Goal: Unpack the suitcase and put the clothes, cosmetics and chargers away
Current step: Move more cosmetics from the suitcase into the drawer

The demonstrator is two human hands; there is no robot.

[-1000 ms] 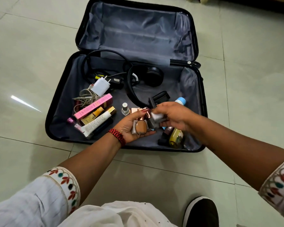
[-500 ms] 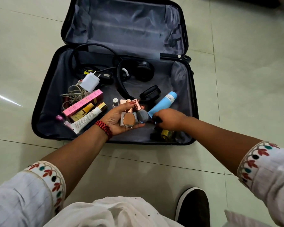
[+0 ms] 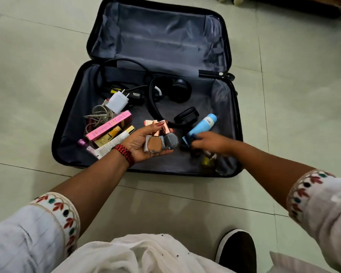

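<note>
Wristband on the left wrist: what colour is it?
The wristband is red flecked with black; head view.

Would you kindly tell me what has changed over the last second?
The right hand left the left hand, moved rightwards and now grips the blue bottle by its lower end. The left hand still holds the cosmetics above the suitcase; the white charger lies untouched.

I see the left hand (image 3: 140, 142) cupping small cosmetics (image 3: 155, 145) over the suitcase (image 3: 165, 164); at its 3 o'clock, the right hand (image 3: 211, 141) (blurry) grips the blue bottle (image 3: 204, 126).
</note>
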